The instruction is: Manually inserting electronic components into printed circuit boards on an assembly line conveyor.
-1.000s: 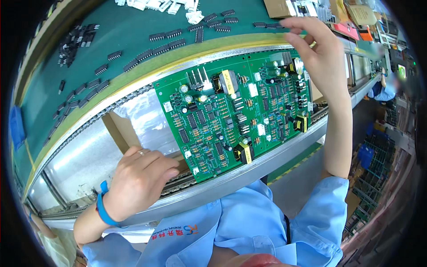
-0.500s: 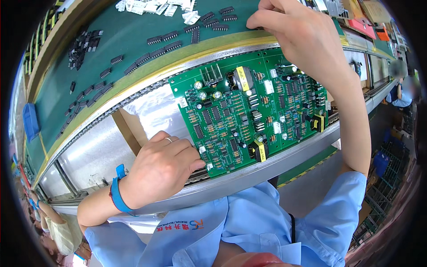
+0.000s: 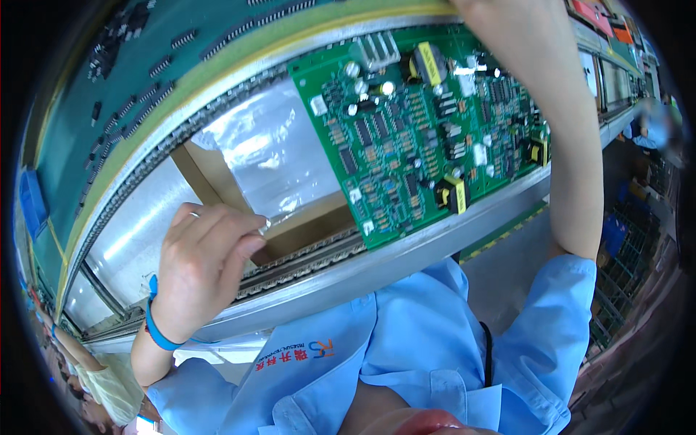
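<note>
My left hand point(image 3: 199, 264) is left of the green circuit board point(image 3: 391, 170), apart from it, over the open frame of the rail. Its thumb and fingertips are pinched on a small white piece point(image 3: 265, 225), too small to name. The board is densely fitted with chips, resistors, capacitors and yellow-banded transformers point(image 3: 429, 64). At the upper right, my right hand point(image 3: 500, 18) reaches over the board's far edge. Its fingers lie beyond the picture's top edge, so what it touches is hidden.
A metal rail with a chain point(image 3: 297, 279) runs along the near side. Beneath lies clear plastic sheeting point(image 3: 279, 152) in a cardboard box point(image 3: 312, 232). Black chips point(image 3: 148, 109) line the green bench mat point(image 3: 65, 138), beside a blue bin point(image 3: 32, 203). Another person's arm point(image 3: 76, 348) is at far left.
My left hand has moved left, away from the board's corner, and a small white piece shows at its fingertips. The view has shifted; my right fingers have gone past the top edge.
</note>
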The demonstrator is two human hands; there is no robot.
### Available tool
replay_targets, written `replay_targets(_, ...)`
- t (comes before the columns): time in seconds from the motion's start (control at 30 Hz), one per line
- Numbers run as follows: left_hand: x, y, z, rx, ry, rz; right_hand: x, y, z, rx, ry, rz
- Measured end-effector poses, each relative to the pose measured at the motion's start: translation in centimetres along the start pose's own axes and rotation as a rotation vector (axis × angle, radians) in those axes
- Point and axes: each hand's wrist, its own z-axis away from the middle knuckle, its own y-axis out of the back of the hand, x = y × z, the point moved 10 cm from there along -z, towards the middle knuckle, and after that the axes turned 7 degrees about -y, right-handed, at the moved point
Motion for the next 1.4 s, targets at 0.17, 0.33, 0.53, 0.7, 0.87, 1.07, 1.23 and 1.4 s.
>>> replay_targets(0.17, -1.5, 1.1, 2.8, 0.048, 0.075, -0.058, -0.3, -0.1, 0.4, 0.018, -0.062, -0.003)
replay_targets(0.33, -2.5, 1.4, 4.7, 0.05, 0.122, -0.067, -1.0, 0.0, 0.6, -0.013, -0.063, 0.054)
replay_targets(0.53, -3.2, 2.2, 6.9, 0.084, 0.141, -0.082, 0.8, 1.2, 5.5, -0.051, 0.061, -0.039)
replay_targets(0.7, -4.3, 2.4, 8.2, 0.105, 0.126, -0.084, -1.7, 1.3, 16.3, -0.16, -0.221, -0.311)
replay_targets(0.87, -4.6, 1.8, 8.9, 0.064, 0.109, 0.005, -2.2, -1.3, 19.1, -0.226, -0.325, -0.282)
replay_targets(1.07, -4.5, 1.7, 10.8, 0.007, 0.093, 0.069, -2.4, -1.4, 18.9, -0.196, -0.447, -0.199)
replay_targets(1.23, -3.5, 1.5, 10.9, -0.035, 0.099, 0.107, -2.0, -1.9, 18.9, -0.271, -0.54, -0.234)
replay_targets(1.4, -4.3, 1.1, 10.7, -0.046, 0.136, 0.136, -2.1, -1.7, 18.6, -0.346, -0.584, -0.196)
